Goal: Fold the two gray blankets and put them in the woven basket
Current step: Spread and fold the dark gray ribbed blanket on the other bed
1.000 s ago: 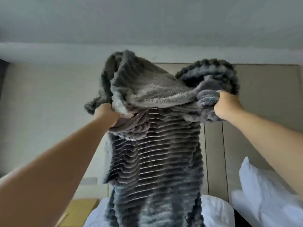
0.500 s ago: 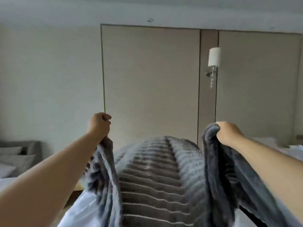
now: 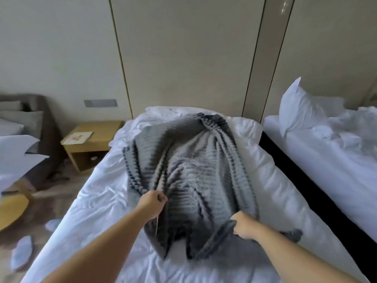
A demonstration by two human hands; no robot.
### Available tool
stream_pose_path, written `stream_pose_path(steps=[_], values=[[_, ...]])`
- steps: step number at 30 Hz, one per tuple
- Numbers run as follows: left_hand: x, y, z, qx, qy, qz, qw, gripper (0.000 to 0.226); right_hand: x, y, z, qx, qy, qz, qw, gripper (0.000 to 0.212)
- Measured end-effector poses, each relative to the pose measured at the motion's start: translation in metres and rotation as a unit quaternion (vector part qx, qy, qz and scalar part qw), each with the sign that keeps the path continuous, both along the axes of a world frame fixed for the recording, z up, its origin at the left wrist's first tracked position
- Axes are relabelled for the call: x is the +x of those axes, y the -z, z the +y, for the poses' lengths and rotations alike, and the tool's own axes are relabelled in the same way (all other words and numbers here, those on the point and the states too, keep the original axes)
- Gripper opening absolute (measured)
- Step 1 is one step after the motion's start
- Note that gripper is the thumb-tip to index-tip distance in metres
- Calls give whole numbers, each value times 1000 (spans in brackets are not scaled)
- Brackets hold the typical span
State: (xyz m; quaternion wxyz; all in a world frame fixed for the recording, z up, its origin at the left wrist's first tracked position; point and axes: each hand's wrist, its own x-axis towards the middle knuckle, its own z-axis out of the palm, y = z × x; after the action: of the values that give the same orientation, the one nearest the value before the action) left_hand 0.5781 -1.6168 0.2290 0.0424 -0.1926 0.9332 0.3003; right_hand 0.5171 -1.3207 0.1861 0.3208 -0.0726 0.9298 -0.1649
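Observation:
A gray ribbed blanket (image 3: 189,166) lies spread lengthwise on the white bed (image 3: 87,205), bunched and puffed up in the middle. My left hand (image 3: 152,203) is closed on the blanket's near left edge. My right hand (image 3: 243,226) grips the near right edge, low over the sheet. The far end of the blanket reaches the white pillow (image 3: 163,111) at the headboard. No second gray blanket and no woven basket are in view.
A second white bed (image 3: 330,152) with an upright pillow (image 3: 299,107) stands to the right across a dark gap. A wooden nightstand (image 3: 89,144) stands at left beside a gray sofa (image 3: 30,123). Slippers (image 3: 22,254) and a yellow object (image 3: 12,209) lie on the floor.
Both hands swung the blanket down from overhead onto the bed, and it now lies spread over the sheet. The view tilted from the ceiling down to the bed.

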Motion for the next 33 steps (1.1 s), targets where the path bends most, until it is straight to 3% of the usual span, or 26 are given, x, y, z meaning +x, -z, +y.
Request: stream_pose_path(steps=[1, 2, 4, 6, 7, 9, 11, 13, 14, 15, 16, 17, 18, 20, 23, 24, 27, 28, 30, 31, 32, 33], values=[[11, 14, 13, -6, 32, -34, 999, 16, 11, 12, -5, -22, 3, -6, 1000, 45], [22, 29, 26, -14, 60, -60, 996, 28, 24, 18, -12, -42, 5, 5, 999, 43], [38, 51, 52, -16, 108, -84, 990, 73, 44, 25, -26, -80, 1, 26, 996, 40], [45, 59, 82, -3, 155, -70, 985, 96, 58, 21, -42, -145, -14, 44, 988, 39], [45, 59, 96, 4, 176, -57, 983, 91, 63, 15, -48, -181, -17, 60, 981, 37], [40, 52, 117, 10, 182, -26, 983, 56, 72, 1, -53, -230, 8, 107, 967, 33], [34, 43, 127, 22, 124, 7, 992, 24, 79, -5, -48, -258, 123, 191, 939, 26], [30, 33, 129, 45, 74, 33, 996, 14, 83, -1, -38, -222, 288, 232, 902, 16], [30, 29, 131, 55, 61, 44, 996, 12, 84, 2, -33, -204, 355, 193, 892, 20], [31, 25, 132, 63, 51, 56, 995, 10, 84, 4, -27, -235, 416, 95, 873, 21], [31, 22, 134, 67, 44, 67, 994, 11, 82, 6, -24, -319, 472, -40, 821, 19], [32, 19, 136, 69, 41, 78, 994, 13, 81, 8, -22, -407, 505, -189, 737, 18], [34, 16, 138, 70, 44, 87, 993, 15, 82, 7, -21, -478, 503, -280, 663, 19], [38, 11, 143, 78, 59, 91, 991, 17, 78, 8, -18, -604, 491, -310, 546, 29], [46, 2, 147, 101, 82, 94, 987, 16, 54, 8, -6, -624, 614, -266, 404, 54], [48, -2, 145, 112, 88, 94, 985, 12, 45, 7, -1, -614, 639, -241, 395, 50], [50, -18, 130, 137, 101, 82, 982, 20, 21, -8, 19, -583, 663, -122, 454, 29], [50, -24, 122, 131, 90, 87, 983, 25, 14, -18, 26, -581, 686, -86, 430, 24], [46, -33, 101, 107, 28, 118, 987, 34, 2, -52, 41, -588, 731, 8, 346, 11], [44, -36, 90, 89, -11, 133, 987, 37, -2, -72, 45, -609, 721, 55, 326, 4], [42, -37, 78, 73, -50, 140, 986, 39, -3, -94, 44, -629, 690, 77, 350, 8], [41, -36, 67, 63, -88, 136, 985, 40, -5, -107, 39, -643, 641, 86, 410, 9]])
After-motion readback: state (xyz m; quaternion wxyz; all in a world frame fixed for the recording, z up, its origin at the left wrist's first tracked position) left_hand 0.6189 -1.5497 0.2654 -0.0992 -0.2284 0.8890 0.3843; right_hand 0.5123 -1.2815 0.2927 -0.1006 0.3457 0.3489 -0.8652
